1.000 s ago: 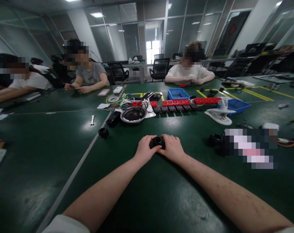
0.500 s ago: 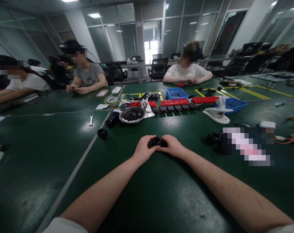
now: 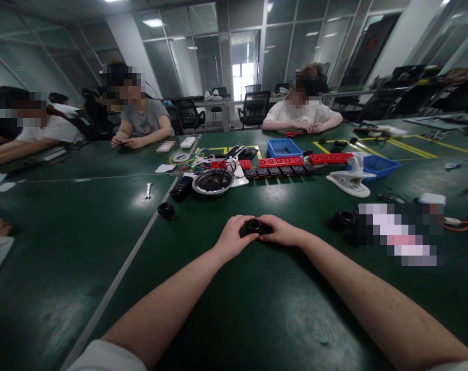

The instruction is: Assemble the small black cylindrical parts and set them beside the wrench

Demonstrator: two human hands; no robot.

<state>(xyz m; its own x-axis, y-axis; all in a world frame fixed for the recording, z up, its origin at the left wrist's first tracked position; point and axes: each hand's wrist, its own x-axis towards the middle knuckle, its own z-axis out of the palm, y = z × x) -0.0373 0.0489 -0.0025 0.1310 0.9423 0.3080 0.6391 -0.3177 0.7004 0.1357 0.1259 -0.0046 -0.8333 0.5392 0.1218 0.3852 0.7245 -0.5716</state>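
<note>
Between both hands, low over the green table, is a black round part with a hole in its top. My left hand is closed on its left side, thumb along the near edge and fingers behind. My right hand pinches the right side, where a dark piece shows between thumb and fingers; whether that piece belongs to the round part I cannot tell. Similar black round parts stand on the table, one left of my hands and one to the right.
Past my hands lie a round metal dish with cables, red power strips, a blue bin and a white clamp base. A wrench lies to the left. Co-workers sit across the table.
The whole view has shifted slightly, with things a little further right. My right fingers seem to have slid a bit on the black round part; both hands still hold it.
</note>
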